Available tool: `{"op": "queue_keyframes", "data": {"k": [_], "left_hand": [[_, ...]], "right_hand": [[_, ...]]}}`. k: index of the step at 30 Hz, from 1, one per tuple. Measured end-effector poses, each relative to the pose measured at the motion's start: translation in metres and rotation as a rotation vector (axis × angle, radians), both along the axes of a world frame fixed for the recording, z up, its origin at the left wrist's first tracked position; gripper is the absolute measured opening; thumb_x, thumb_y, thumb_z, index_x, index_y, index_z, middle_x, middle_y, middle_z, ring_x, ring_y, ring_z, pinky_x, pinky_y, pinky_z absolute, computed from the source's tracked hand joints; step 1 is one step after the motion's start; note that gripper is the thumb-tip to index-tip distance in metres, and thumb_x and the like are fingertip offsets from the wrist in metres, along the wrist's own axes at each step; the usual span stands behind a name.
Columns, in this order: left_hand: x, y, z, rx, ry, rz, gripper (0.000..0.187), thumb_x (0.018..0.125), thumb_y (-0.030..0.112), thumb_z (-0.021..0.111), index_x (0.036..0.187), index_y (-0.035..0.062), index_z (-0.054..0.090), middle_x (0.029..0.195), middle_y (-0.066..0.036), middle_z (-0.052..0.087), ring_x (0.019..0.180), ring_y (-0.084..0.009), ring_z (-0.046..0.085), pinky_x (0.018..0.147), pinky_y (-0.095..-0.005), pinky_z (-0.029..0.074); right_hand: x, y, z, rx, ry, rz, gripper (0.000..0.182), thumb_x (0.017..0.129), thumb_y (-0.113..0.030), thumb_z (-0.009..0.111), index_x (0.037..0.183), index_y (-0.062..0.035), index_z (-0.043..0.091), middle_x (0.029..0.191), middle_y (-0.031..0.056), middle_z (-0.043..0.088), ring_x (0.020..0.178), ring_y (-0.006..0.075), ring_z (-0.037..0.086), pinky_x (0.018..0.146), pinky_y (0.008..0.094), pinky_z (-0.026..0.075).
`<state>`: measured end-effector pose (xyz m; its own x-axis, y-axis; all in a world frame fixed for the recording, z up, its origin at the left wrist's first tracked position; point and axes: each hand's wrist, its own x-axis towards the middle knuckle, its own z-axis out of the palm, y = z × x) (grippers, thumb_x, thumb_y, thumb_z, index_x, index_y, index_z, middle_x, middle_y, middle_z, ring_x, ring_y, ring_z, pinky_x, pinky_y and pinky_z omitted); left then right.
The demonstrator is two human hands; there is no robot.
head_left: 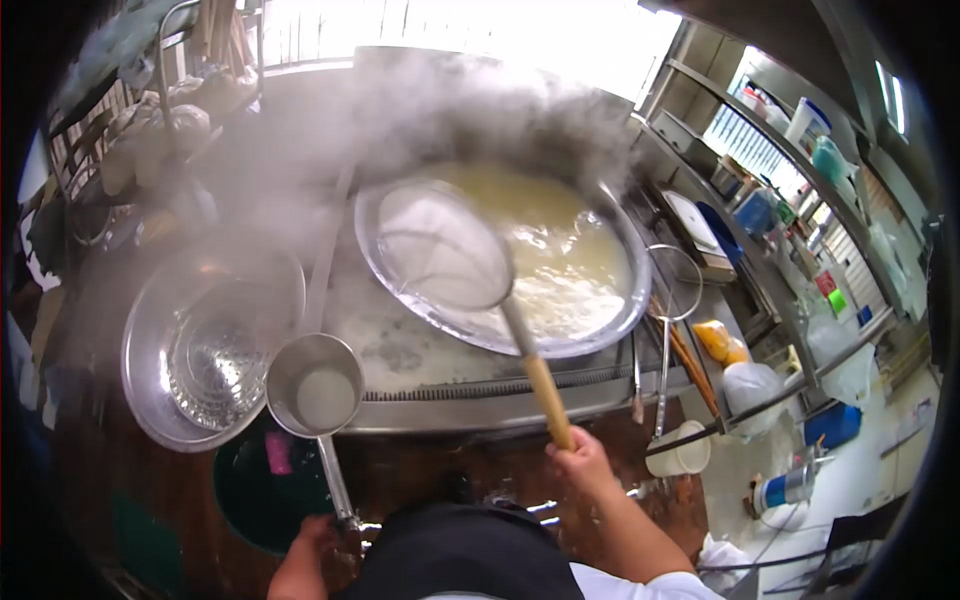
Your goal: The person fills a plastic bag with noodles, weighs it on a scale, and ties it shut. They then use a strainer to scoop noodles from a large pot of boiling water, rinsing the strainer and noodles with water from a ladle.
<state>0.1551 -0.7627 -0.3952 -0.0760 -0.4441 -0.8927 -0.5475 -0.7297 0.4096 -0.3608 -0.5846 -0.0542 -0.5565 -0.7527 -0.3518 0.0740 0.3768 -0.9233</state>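
Observation:
My right hand (580, 462) is closed around the wooden handle of a large round strainer (445, 245). Its pale mesh head is over the left side of a wide metal wok (640, 300), above cloudy, bubbling yellowish liquid (570, 240). Low at the left, my left hand (318, 535) is curled at the end of a metal dipper's (338, 480) long handle; the fingers show only in part. The dipper's deep round cup faces up beside the stove's front edge, with something pale at its bottom. Steam hides the far rim of the wok.
A wide metal basin (150, 360) stands at the left, above a dark green tub (240, 500) holding something pink. Right of the wok lie a wire-rimmed skimmer (675, 285) and wooden sticks (693, 365). A white bucket (680, 452) hangs or stands below. Shelves (780, 140) line the right side.

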Motion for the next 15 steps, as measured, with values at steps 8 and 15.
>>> {"op": "queue_keyframes", "data": {"k": [8, 15], "left_hand": [[-0.018, 0.011, 0.043, 0.044, -0.030, 0.137, 0.026, 0.089, 0.026, 0.063, 0.105, 0.0057, 0.063, 0.087, -0.010, 0.067, 0.065, -0.0230, 0.066, 0.053, -0.0416, 0.055], [0.000, 0.041, 0.037, 0.141, -0.130, 0.166, 0.030, 0.092, 0.031, 0.059, 0.117, 0.0137, 0.056, 0.089, -0.007, 0.066, 0.064, -0.0215, 0.065, 0.056, -0.0407, 0.054]], "right_hand": [[-0.179, -0.005, 0.006, 0.097, 0.451, -0.339, 0.020, 0.080, -0.007, 0.062, 0.097, -0.0046, 0.052, 0.062, 0.0012, 0.051, 0.045, 0.0118, 0.050, 0.039, 0.0289, 0.042], [-0.171, -0.017, 0.018, 0.388, -0.066, -0.195, 0.009, 0.086, -0.009, 0.059, 0.092, -0.0052, 0.053, 0.064, 0.0033, 0.051, 0.047, 0.0169, 0.052, 0.042, 0.0363, 0.049]]}}
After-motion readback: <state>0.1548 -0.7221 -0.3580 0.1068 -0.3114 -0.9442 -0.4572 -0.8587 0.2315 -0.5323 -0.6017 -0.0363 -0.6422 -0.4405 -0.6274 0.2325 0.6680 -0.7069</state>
